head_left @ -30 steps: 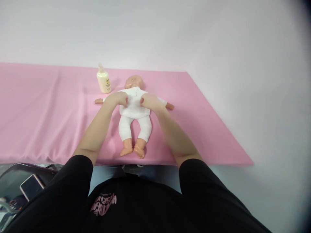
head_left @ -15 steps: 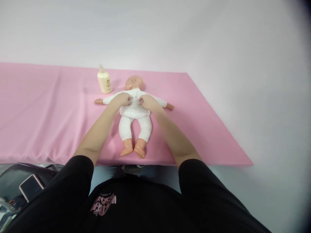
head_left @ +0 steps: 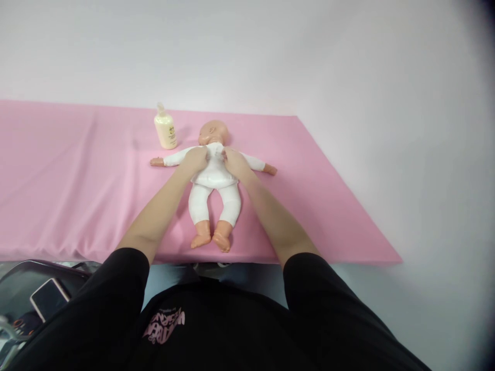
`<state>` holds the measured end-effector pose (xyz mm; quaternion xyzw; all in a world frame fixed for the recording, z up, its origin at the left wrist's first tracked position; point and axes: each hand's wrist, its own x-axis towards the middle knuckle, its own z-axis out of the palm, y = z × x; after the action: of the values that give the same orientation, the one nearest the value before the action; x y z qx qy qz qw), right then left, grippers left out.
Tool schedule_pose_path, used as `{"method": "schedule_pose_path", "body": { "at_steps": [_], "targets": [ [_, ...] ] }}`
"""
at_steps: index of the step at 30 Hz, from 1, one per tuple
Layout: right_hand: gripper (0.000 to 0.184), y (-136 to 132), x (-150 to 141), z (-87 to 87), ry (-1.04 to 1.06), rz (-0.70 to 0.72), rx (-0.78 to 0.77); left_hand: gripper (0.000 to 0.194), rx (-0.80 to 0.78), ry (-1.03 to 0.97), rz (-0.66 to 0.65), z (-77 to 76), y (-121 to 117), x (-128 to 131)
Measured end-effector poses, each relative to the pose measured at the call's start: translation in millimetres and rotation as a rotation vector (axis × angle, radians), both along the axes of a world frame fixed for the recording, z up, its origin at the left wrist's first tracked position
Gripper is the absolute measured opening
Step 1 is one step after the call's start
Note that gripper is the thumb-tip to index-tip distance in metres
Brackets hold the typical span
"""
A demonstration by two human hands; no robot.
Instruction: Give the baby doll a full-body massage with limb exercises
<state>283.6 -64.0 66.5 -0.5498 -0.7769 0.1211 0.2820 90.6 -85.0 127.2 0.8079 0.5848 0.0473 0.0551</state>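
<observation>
Leaning over the near edge of a pink-covered table [head_left: 328, 216], a person in a black shirt [head_left: 232, 324] has both forearms stretched forward. Low on the left, a phone [head_left: 50, 299] lies on a dark chair [head_left: 23, 281], out of the arms' way. Closest on the table are the feet of a baby doll [head_left: 214, 180] in white clothes; it seems to be on its back, legs toward the person, which puts its chest within easy reach of both arms. The left hand [head_left: 198, 158] and the right hand [head_left: 234, 162] meet that chest from either side, probably so that they act evenly on it. Their fingers are curled inward, facing each other across the buttoned front; I cannot tell whether they pinch the fabric or merely rest on it. The doll's arms spread wide, likely leaving the torso accessible. Beyond, its head is turned to one side. Upright near the left sleeve stands a cream pump bottle [head_left: 166, 133], near enough to reach yet beside the doll. A pale wall [head_left: 232, 56] rises behind.
</observation>
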Motion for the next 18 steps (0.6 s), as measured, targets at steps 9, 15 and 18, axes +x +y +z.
{"method": "schedule_pose_path", "body": {
  "at_steps": [9,15,18],
  "targets": [
    [0.040,5,-2,-3.5,-0.039,-0.008,0.032,0.040,0.054,0.017,-0.011,-2.7,0,1],
    [0.040,10,0,-14.0,-0.030,-0.009,0.092,0.040,0.034,0.053,-0.003,0.2,1,1],
    [0.041,10,0,-14.6,-0.039,-0.002,0.103,0.040,0.031,0.080,-0.026,0.8,2,1]
  ]
}}
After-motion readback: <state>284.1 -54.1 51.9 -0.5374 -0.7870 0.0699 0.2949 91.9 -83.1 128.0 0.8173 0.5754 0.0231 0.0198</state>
